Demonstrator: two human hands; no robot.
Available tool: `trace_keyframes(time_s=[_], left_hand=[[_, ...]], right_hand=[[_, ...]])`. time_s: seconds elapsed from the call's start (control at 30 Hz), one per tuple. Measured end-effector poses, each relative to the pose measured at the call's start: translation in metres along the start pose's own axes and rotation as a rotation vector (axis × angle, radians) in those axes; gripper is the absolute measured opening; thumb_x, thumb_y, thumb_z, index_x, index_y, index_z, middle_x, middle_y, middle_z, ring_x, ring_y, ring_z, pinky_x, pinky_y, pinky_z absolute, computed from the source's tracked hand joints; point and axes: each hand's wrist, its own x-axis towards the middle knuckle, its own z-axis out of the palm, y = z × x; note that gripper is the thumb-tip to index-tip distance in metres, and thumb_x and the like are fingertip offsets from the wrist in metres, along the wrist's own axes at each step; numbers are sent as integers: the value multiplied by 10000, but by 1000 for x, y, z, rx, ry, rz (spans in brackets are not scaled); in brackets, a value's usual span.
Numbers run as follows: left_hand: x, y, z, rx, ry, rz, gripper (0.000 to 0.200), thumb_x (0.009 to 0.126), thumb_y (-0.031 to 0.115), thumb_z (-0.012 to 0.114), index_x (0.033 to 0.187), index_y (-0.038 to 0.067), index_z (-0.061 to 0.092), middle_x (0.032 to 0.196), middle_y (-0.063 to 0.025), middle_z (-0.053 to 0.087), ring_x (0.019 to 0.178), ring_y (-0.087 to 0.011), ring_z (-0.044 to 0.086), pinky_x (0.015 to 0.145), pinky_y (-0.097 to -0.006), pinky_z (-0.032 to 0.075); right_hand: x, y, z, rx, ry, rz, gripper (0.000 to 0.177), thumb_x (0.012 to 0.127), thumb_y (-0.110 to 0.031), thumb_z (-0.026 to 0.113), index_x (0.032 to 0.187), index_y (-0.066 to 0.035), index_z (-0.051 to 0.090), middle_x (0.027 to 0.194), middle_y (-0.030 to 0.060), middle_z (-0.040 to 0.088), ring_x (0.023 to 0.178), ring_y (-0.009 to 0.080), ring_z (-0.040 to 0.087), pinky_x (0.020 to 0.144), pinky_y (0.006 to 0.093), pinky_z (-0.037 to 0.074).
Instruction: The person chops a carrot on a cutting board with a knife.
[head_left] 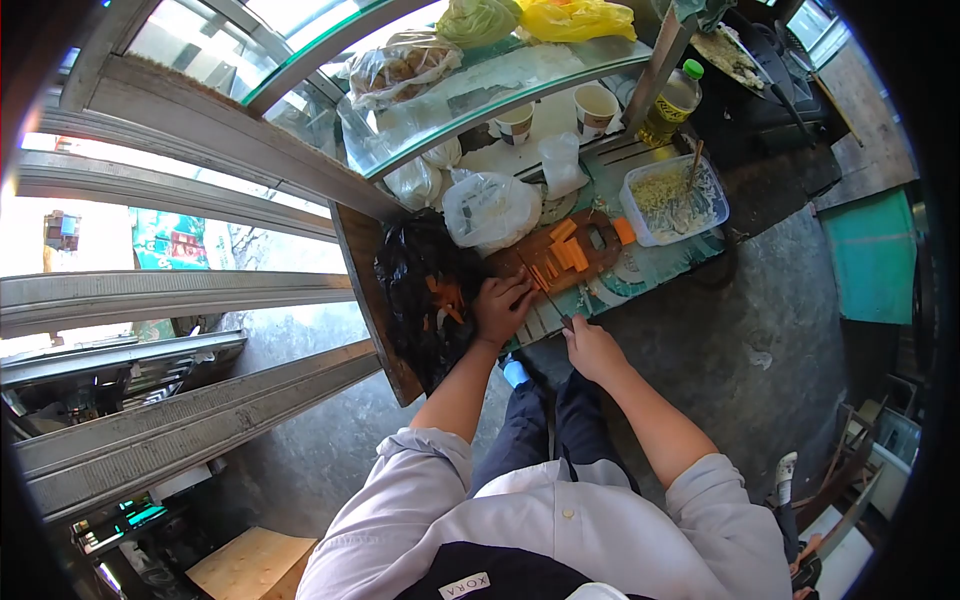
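A brown cutting board (607, 262) lies on the worktop with orange carrot pieces (570, 254) spread over it, some in slabs and some in thin strips. My left hand (503, 306) rests at the board's near left end, its bent fingers pressed on carrot beside the cut strips. Closed round the handle of a knife (567, 323), my right hand (594, 350) is at the board's near edge. The thin blade points away from me, next to my left fingertips, and is hard to make out. Left of the board, a black plastic bag (415, 262) holds orange scraps.
A plastic tub (645, 237) with pale shreds and a stick stands right of the board. Behind are a clear plastic bag (492, 212), paper cups (594, 108) and an oil bottle (668, 110). A glass shelf (500, 105) overhangs the back. Another person's leg (786, 490) shows lower right.
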Motion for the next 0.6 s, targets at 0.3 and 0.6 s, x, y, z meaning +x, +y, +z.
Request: trace_keyframes(time_s=[0.3, 0.6], left_hand=[[-1, -1, -1, -12, 10, -5, 231, 654, 145, 802, 870, 96, 734, 958, -38, 705, 776, -229, 603, 693, -318, 502], [0, 1, -2, 4, -7, -10, 207, 679, 155, 788, 871, 101, 732, 962, -23, 704, 799, -226, 607, 712, -322, 504]], right_hand=[[12, -7, -4, -68, -43, 10, 268, 939, -241, 453, 1035, 8, 470, 867, 281, 638, 843, 461, 620, 749, 538, 486], [2, -12, -6, -13, -1, 49, 254, 933, -236, 462, 1014, 4, 467, 864, 282, 636, 838, 463, 616, 747, 549, 479]])
